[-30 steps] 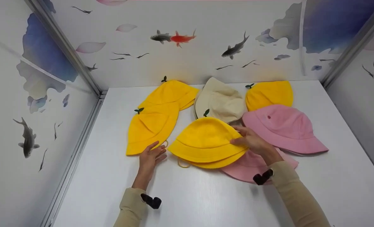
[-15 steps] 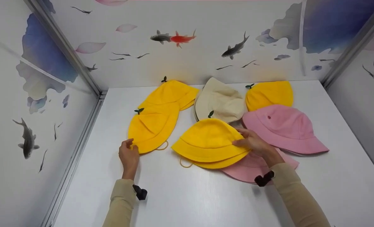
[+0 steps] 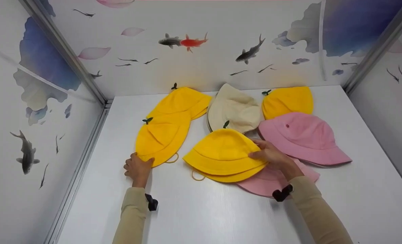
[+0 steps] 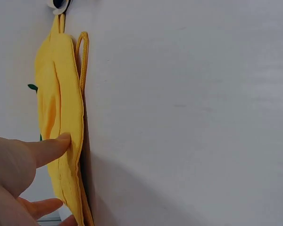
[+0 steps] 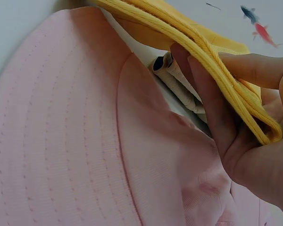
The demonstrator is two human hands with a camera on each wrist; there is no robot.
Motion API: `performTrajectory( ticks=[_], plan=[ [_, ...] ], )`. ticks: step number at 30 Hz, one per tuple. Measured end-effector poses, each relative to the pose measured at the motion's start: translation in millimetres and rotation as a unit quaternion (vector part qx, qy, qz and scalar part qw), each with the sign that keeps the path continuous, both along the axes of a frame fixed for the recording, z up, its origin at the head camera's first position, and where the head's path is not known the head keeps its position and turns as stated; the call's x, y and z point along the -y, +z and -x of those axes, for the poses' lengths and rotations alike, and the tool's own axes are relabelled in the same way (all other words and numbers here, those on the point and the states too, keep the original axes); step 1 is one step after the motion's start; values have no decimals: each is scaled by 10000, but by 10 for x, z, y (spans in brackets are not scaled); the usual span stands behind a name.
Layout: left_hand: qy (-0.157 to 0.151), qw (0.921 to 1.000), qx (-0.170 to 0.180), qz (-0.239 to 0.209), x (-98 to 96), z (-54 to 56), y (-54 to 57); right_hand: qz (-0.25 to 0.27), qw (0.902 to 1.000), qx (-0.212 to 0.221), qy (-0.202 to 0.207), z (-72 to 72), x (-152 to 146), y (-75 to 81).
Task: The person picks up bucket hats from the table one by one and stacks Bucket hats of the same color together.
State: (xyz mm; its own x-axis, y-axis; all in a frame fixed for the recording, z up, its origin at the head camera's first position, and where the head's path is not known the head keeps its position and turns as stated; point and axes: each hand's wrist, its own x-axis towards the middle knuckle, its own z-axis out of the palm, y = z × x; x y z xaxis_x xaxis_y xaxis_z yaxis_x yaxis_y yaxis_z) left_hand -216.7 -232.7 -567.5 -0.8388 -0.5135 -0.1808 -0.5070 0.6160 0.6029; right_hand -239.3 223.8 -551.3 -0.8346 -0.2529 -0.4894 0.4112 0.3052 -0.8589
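In the head view my left hand (image 3: 139, 170) is at the near left corner of a yellow bucket hat (image 3: 162, 135) with a green sprout on top. Its thumb lies on the brim (image 4: 71, 113) and the other fingers bend round the edge. My right hand (image 3: 276, 158) pinches the side of a second yellow bucket hat (image 3: 223, 149), thumb over the front and fingers behind. This hat is folded flat, with a thin cord loop (image 3: 197, 175) below its brim. In the right wrist view its doubled yellow edge (image 5: 207, 66) sits between thumb and fingers, above a pink hat (image 5: 61, 122).
Behind the held hat lies a cream hat (image 3: 234, 108). Another yellow hat (image 3: 180, 101) lies at the back left, overlapped by the left one. At the right are a yellow hat (image 3: 289, 101) and a pink hat (image 3: 302, 139). Printed walls (image 3: 119, 78) bound the white table (image 3: 201, 217).
My left hand has moved left from near the hat's cord to its near left brim corner and taken hold there. The right hand with its yellow hat has barely moved.
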Motion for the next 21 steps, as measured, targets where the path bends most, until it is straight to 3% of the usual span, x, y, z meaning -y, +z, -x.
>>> performTrajectory(
  ticks=[4, 7, 11, 18, 21],
  plan=[
    [-30, 9997, -23, -260, 41, -49, -5, -100, 9999, -24, -53, -2, -1, -36],
    [27, 9964, -20, -850, 75, -59, 23, -103, 9999, 5, -84, -6, -2, -47],
    [151, 9830, -58, -1830, 115, -53, 86, -112, 9998, 91, -129, -12, -4, -47],
    [557, 9613, -187, -2693, 144, -13, 139, -66, 10000, 24, -68, -26, -13, -52],
    [435, 9526, -114, -3008, 148, -5, 139, 46, 10000, 3, -57, -32, -7, -52]
  ],
)
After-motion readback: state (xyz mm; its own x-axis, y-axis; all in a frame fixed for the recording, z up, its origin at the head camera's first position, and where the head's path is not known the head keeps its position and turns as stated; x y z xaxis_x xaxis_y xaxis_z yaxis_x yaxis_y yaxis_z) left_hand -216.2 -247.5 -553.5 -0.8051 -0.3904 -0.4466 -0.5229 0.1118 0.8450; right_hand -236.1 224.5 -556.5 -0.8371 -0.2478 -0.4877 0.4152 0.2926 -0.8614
